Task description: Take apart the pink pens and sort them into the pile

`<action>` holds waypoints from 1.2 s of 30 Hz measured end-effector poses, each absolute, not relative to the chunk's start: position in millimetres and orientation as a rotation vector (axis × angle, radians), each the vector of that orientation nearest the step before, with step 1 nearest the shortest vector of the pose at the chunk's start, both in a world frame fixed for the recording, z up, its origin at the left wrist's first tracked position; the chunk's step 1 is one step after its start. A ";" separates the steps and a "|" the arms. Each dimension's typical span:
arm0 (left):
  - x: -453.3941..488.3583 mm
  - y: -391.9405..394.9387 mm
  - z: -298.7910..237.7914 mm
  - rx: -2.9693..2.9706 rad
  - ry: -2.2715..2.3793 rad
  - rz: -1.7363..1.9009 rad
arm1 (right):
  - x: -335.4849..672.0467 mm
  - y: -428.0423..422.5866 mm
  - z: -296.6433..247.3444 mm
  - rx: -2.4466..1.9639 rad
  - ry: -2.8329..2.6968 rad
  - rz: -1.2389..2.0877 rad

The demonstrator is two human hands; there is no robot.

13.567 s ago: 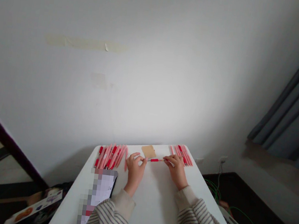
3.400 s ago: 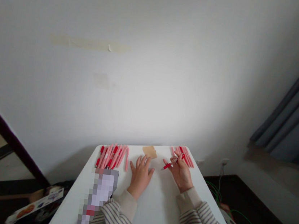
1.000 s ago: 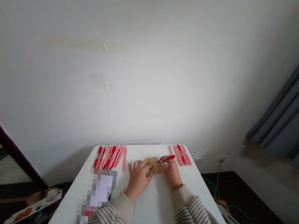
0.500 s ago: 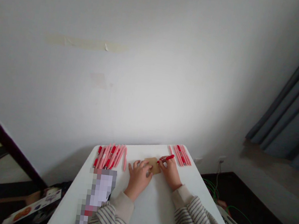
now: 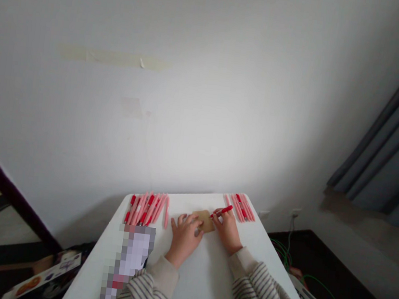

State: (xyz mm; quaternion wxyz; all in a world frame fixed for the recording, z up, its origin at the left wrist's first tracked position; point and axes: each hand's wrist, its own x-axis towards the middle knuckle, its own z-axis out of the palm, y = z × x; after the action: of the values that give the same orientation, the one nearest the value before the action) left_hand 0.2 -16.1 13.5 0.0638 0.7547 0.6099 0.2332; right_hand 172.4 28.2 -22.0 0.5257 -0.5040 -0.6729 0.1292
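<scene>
In the head view a small brown paper pad (image 5: 207, 222) lies near the middle of the white table (image 5: 200, 285). My left hand (image 5: 185, 235) rests with fingers spread, the fingertips on the pad's left side. A red pen (image 5: 227, 209) is pinched in my right hand (image 5: 226, 230), its tip at the pad's right part. Whether there is a mark on the pad is too small to tell.
Several pink and red pens (image 5: 146, 208) lie in a row at the table's back left. More pens (image 5: 243, 207) lie at the back right. A blurred-out object (image 5: 131, 262) is beside my left forearm. The wall (image 5: 203, 121) rises behind the table.
The red pen's angle has shifted very slightly in my right hand. My left hand and the pad have stayed in place.
</scene>
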 end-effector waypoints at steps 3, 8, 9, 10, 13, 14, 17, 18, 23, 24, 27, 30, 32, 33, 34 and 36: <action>0.0 -15.9 14.0 2.292 1.842 0.699 | 172.5 28.8 -23.1 -1.215 -1.600 0.301; -0.1 -15.4 13.0 2.301 1.839 0.706 | 172.9 29.2 -24.0 -1.224 -1.587 0.293; -0.2 -15.4 12.7 2.303 1.839 0.706 | 173.1 29.1 -23.8 -1.223 -1.589 0.292; -0.2 -15.3 12.4 2.304 1.840 0.704 | 173.3 28.9 -23.6 -1.223 -1.592 0.291; -0.1 -15.4 12.0 2.298 1.847 0.692 | 173.7 28.3 -22.9 -1.231 -1.583 0.281; -0.1 -15.5 12.1 2.295 1.847 0.689 | 173.9 28.3 -22.9 -1.230 -1.579 0.277; 0.2 -16.0 13.3 2.287 1.840 0.686 | 174.4 29.0 -24.1 -1.218 -1.573 0.279; 0.3 -16.2 13.9 2.287 1.836 0.687 | 174.6 29.4 -24.7 -1.217 -1.572 0.283; 0.2 -16.8 16.1 2.294 1.831 0.684 | 175.2 29.5 -24.5 -1.218 -1.550 0.311; 0.1 -16.7 16.0 2.296 1.834 0.682 | 175.2 28.8 -23.3 -1.217 -1.531 0.314; -0.2 -16.4 14.6 2.302 1.839 0.682 | 175.5 25.8 -18.6 -1.216 -1.453 0.310; -0.4 -16.1 12.7 2.302 1.828 0.699 | 176.3 23.2 -15.7 -1.207 -1.419 0.323; -0.3 -15.8 11.6 2.303 1.827 0.706 | 176.9 22.5 -15.6 -1.191 -1.411 0.342; -0.3 -15.7 11.3 2.303 1.830 0.707 | 177.2 22.5 -15.9 -1.181 -1.409 0.357; -0.3 -15.6 11.1 2.302 1.832 0.706 | 177.5 22.5 -16.3 -1.171 -1.404 0.377; -0.2 -15.5 10.9 2.304 1.831 0.706 | 178.2 22.7 -16.4 -1.152 -1.374 0.429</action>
State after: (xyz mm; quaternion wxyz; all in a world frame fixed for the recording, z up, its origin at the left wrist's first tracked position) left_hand -0.2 -15.5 10.9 0.0572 0.7600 0.6040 0.2329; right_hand 178.2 22.7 -16.4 0.6042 -0.4979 -0.5938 0.1855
